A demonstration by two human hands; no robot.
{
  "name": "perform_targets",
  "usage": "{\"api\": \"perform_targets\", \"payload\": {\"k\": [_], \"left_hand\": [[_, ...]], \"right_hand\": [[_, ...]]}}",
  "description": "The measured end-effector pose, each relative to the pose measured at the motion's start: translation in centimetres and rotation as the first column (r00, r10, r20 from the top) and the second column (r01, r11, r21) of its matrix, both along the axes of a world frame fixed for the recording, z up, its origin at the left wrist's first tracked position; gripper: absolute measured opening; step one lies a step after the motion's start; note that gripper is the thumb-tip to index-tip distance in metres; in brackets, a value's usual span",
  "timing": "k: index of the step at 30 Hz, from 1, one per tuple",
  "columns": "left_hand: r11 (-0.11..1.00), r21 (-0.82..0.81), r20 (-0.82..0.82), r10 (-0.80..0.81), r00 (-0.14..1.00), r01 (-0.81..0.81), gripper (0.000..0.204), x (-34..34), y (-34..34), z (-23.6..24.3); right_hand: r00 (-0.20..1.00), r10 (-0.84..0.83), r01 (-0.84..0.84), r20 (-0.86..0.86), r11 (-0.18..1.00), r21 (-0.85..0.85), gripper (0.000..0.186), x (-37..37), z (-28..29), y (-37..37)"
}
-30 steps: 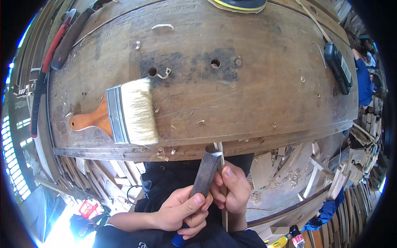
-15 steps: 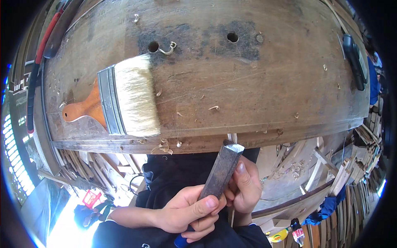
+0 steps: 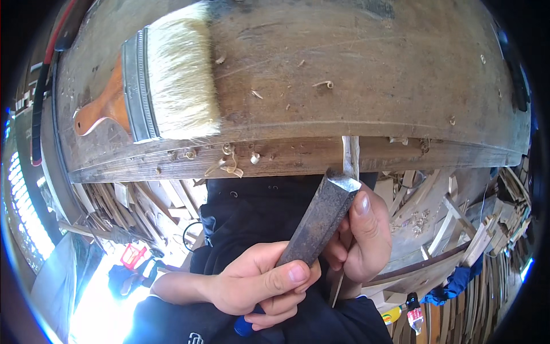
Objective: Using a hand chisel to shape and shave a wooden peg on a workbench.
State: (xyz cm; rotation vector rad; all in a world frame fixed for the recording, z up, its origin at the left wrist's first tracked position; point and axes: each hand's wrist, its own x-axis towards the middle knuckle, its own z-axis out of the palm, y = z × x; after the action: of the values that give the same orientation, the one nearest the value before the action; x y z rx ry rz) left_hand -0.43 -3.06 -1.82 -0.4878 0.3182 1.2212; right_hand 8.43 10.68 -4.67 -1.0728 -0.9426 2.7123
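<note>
The chisel is dark grey with a shiny tip and a blue handle end. The paintbrush has cream bristles, a silver band and an orange handle. The workbench is brown.

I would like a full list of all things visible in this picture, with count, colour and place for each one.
workbench: one, worn brown wood, fills the upper part
paintbrush: one, pale bristles, metal band, orange wooden handle, lying on the bench at upper left
wood shavings: several, light curls, on the bench top and its front edge
thin wood strip: one, pale, upright against the bench's front edge
chisel: one, dark metal blade, blue handle end, tip at the strip
wood offcuts: many, pale, on the floor below
left hand: one, gripping the chisel lower down
right hand: one, beside the blade, around the strip
</note>
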Motion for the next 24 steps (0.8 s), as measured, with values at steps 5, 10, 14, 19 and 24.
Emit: {"api": "perform_targets", "payload": {"k": [5, 10, 14, 19, 24], "left_hand": [[1.0, 0.001, -0.04, 0.001, 0.999, -0.001, 0.032, 0.1, 0.2, 0.2], [0.993, -0.014, -0.243, 0.112, 0.964, -0.119, 0.036, 0.5, 1.5, -0.4], [0.998, 0.024, -0.235, 0.058, 0.97, -0.054, 0.036, 0.1, 0.8, -0.7], [0.996, 0.056, -0.192, 0.072, 0.979, -0.062, 0.036, 0.1, 0.4, -1.1], [0.999, 0.042, -0.218, -0.008, 0.976, 0.017, 0.032, 0.0, -0.4, -0.9]], "right_hand": [[1.0, -0.019, 0.019, -0.002, 1.0, 0.002, 0.043, 0.2, 0.3, -0.2], [0.997, 0.03, -0.017, -0.072, 0.984, 0.176, 0.035, -0.3, -0.7, -0.7], [0.992, 0.115, -0.114, -0.056, 0.993, 0.033, 0.034, 0.2, 0.0, 0.1], [0.994, 0.087, -0.087, -0.068, 0.996, 0.005, 0.036, -0.1, -0.4, 0.1], [0.997, 0.021, -0.023, -0.074, 0.999, -0.022, 0.038, -0.4, -0.5, -0.4]]}}
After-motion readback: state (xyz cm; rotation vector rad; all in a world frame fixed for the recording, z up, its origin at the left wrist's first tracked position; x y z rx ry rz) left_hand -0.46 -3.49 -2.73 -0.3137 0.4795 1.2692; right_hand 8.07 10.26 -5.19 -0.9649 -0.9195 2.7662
